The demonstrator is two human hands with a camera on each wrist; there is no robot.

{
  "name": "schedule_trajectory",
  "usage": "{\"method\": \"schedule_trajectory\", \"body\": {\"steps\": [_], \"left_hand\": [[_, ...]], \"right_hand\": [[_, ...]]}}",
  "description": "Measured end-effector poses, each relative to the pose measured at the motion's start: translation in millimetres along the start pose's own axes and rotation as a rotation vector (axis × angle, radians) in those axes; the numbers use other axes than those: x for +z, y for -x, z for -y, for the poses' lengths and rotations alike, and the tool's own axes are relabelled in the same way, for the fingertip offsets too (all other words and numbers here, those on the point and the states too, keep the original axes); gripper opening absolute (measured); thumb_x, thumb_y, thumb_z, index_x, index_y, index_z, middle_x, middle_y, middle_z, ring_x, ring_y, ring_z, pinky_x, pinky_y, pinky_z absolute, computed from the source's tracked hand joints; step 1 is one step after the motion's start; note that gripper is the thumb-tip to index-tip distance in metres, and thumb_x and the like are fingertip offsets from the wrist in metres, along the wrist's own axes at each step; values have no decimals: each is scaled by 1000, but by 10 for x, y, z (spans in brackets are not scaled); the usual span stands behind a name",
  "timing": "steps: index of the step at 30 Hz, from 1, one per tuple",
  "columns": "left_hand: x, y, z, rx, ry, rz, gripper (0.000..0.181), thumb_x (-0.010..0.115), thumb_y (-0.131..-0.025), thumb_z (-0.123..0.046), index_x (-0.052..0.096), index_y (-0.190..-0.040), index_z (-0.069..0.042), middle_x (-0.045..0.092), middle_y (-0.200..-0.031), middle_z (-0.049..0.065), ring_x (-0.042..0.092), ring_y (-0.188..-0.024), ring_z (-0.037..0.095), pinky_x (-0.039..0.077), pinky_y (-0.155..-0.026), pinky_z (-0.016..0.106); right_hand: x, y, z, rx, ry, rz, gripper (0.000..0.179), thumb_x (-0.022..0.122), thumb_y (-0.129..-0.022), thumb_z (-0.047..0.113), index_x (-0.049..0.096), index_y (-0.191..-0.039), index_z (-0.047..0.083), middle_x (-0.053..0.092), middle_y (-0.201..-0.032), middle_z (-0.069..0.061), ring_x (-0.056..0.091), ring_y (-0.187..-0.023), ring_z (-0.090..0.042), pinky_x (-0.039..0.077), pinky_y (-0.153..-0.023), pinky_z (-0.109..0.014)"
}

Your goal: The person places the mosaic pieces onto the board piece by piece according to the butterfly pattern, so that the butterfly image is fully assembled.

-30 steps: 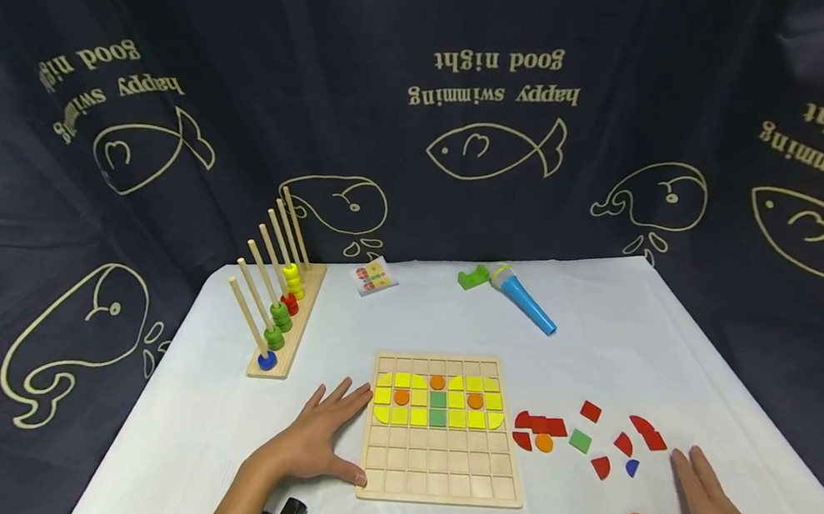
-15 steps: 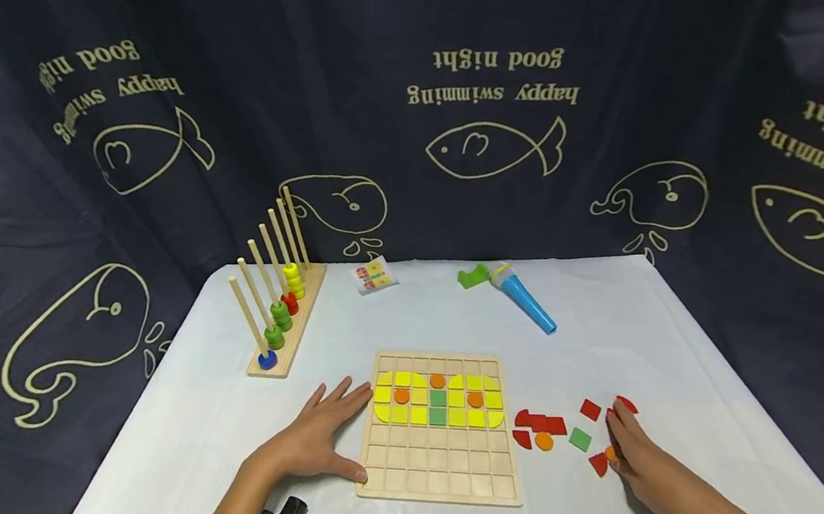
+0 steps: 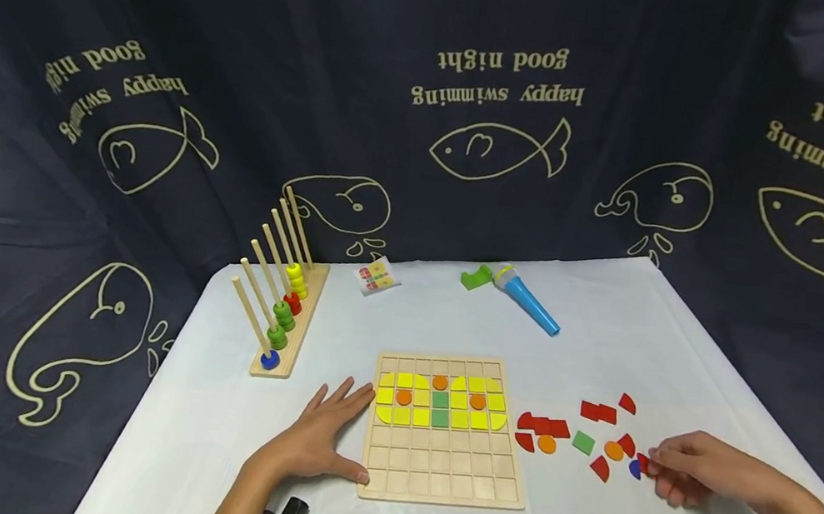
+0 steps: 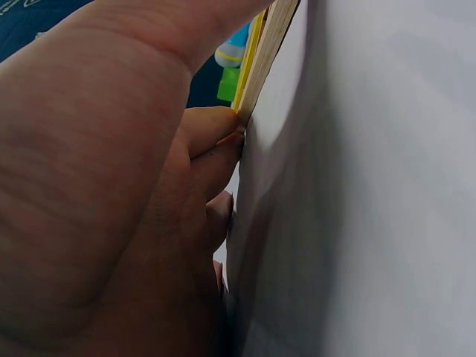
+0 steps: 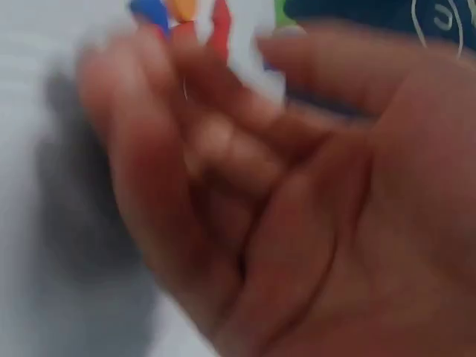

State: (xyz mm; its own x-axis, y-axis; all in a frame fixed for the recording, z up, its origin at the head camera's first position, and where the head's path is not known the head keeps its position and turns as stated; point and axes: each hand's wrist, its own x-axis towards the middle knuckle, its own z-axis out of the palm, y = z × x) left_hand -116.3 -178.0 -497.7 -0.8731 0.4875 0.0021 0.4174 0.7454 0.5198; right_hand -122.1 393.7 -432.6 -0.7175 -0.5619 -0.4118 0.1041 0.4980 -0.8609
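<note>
Right hand (image 3: 717, 473) shifted outward, red piece (image 3: 643, 461) part-hidden

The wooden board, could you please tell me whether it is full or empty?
Partly filled: the wooden board holds yellow pieces, orange pieces and green pieces in three rows; its top and bottom rows are bare.

Near the middle of the table (image 3: 597, 360) lies the board (image 3: 441, 462), with flat pieces (image 3: 439, 417) set in its farther half and the left hand (image 3: 317, 440) at its left edge. To its right are the loose pieces (image 3: 583, 443), and at their right end is the right hand (image 3: 717, 473). Behind the board, from left to right, are the rack (image 3: 294, 347), card (image 3: 377, 276), block (image 3: 476, 280) and microphone (image 3: 533, 307).
</note>
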Motion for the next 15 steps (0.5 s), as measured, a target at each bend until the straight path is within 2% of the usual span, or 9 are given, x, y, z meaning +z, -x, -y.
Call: {"method": "schedule_trajectory", "body": {"steps": [2,4,8,11,15], "left_hand": [[-14,7,5,-4,1,0,123,75,-54,-75,28,-153,-20,23,-157,-4,8,-145,25,-1,-114,52],[-21,8,7,-4,3,0,123,75,-54,-75,28,-153,-19,23,-157,-4,8,-145,25,-1,-114,53],[-24,3,-3,2,20,4,123,76,-54,-74,28,-153,-19,23,-157,-3,8,-145,26,-1,-114,54],[-23,4,-11,2,24,7,123,76,-54,-74,28,-153,-19,23,-157,-3,8,-145,25,-2,-114,53],[-15,4,-12,3,17,1,123,76,-54,-74,28,-153,-19,24,-157,-4,8,-145,25,-2,-114,53]], "right_hand": [[-2,-67,-54,-40,-150,156,36,34,-105,11,60,-113,-13,61,-95,-36,66,-78,-31,57,-70,-32],[28,-181,-78,-93,-219,231,37,31,-105,9,55,-124,-11,58,-107,-38,65,-90,-38,56,-80,-37],[112,-445,-33,-148,-271,297,39,30,-104,7,46,-137,-7,53,-126,-32,57,-108,-46,50,-92,-44],[154,-641,16,-167,-311,341,40,31,-104,5,41,-141,-7,48,-135,-30,52,-117,-45,46,-97,-45],[125,-882,49,-184,-405,350,44,31,-103,2,32,-146,-7,39,-144,-27,45,-126,-43,41,-101,-47]]}}
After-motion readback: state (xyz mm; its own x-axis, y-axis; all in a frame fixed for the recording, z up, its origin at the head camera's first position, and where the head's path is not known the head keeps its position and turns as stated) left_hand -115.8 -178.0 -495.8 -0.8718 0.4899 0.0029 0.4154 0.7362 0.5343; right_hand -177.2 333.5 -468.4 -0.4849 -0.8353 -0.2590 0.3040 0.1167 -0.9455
